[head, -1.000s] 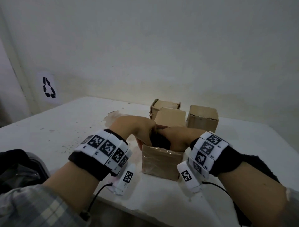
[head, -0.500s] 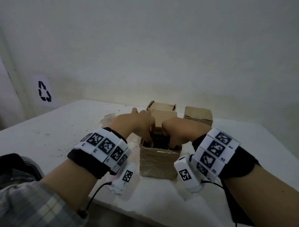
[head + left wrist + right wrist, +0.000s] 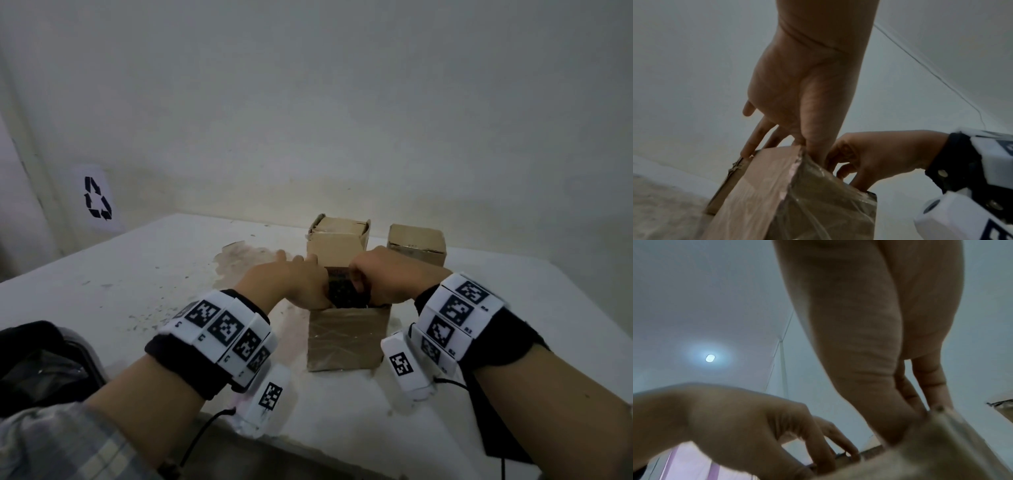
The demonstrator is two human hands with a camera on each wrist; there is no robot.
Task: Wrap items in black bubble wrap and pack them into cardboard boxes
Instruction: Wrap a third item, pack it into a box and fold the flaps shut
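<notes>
1. Step in hand (judged): seating black bubble-wrapped bundle (image 3: 342, 294) into open near cardboard box (image 3: 346, 339), at near-centre of counter (image 3: 144, 294). Bundle top pokes above box rim, so not fully down yet.
2. Left hand (image 3: 291, 284): at box's left rim, thumb side down into the opening against bundle, other fingers (image 3: 754, 138) stretched toward far-left rim. Grip reads spread/pressing, not a pinch; actual contact w/ bundle hidden by box wall in left wrist view.
3. Right hand (image 3: 383, 281): at right rim, fingers curled down into opening onto bundle. Looks like a pinch/tuck on the wrap; fingertips hidden inside box, so only probable. Right wrist view blurred, no help.
4. Next move (judged): push bundle straight down till below rim, both hands even so box doesn't tip or slide; then withdraw fingers and fold flaps.
5. Risk: snug fit, wrap may bunch at rim; box light, may skid on counter.
6. Around: two more cardboard boxes further back, far-left one (image 3: 337, 240) w/ top open, just behind near box; far-right one (image 3: 416, 245) closed. Recycle-symbol sign (image 3: 97, 197) on left wall. Dark bag/bin (image 3: 44, 363) at near-left edge, contents unclear.
7. In the way: far-left box crowds left fingers at the far rim; otherwise nothing btw hands and opening.
</notes>
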